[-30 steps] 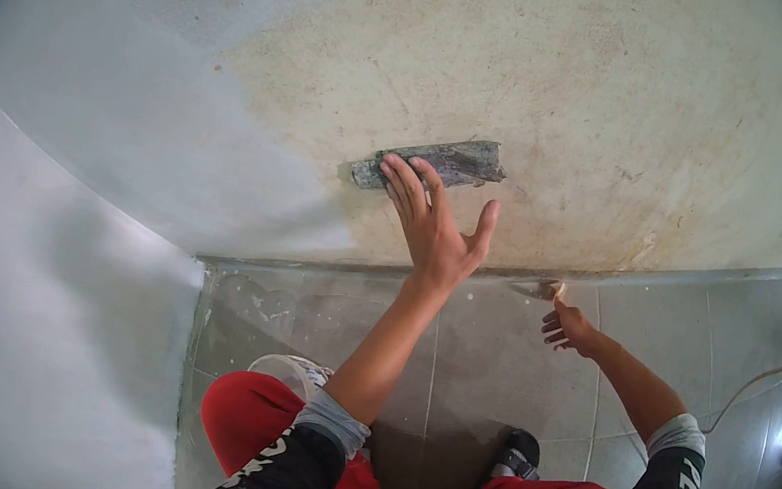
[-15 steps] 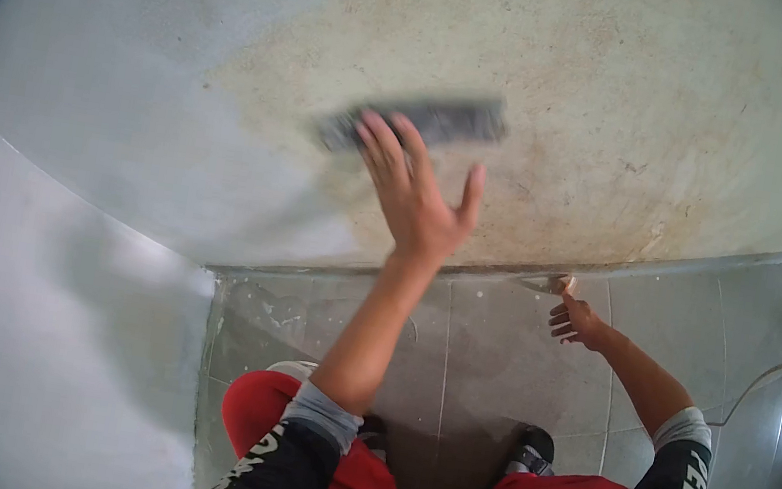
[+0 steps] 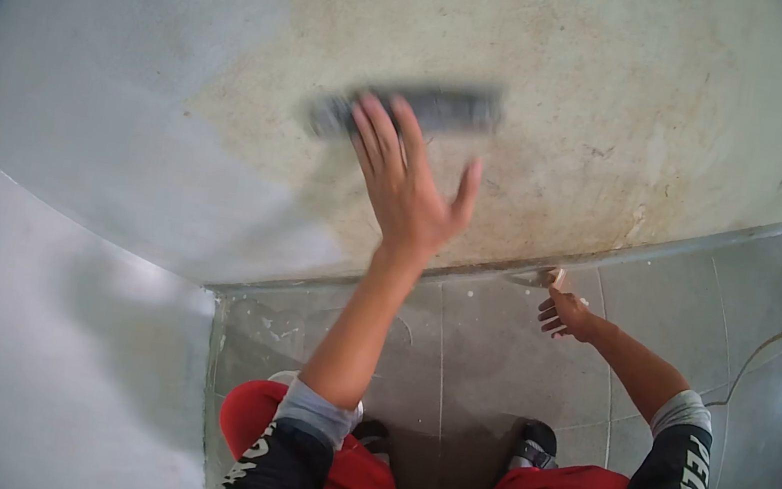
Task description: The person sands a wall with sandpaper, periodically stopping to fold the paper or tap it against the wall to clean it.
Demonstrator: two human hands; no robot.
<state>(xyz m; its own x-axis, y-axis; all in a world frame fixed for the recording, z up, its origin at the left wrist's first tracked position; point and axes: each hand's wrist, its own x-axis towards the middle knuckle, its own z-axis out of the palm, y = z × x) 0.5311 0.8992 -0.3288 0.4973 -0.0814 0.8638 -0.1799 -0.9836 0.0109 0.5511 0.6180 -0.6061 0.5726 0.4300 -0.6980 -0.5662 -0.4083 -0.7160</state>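
Note:
My left hand is stretched up to the wall, holding a long grey plastering trowel that is blurred by motion. Its fingers lie over the trowel's left half, and the thumb sticks out to the side. How the trowel is gripped behind the fingers cannot be seen. Low on the right, my right hand holds a putty knife by its light handle, between thumb and hand, with the other fingers loosely apart. The knife's thin blade points left, near the foot of the wall.
The wall is pale grey on the left and yellowish with brown stains on the right. A white side wall meets it at the left corner. Grey floor tiles lie below, with a cable at right.
The trowel and my left hand have moved slightly up and left in view. My right hand with the putty knife appears a little further left; the whole view has shifted slightly too.

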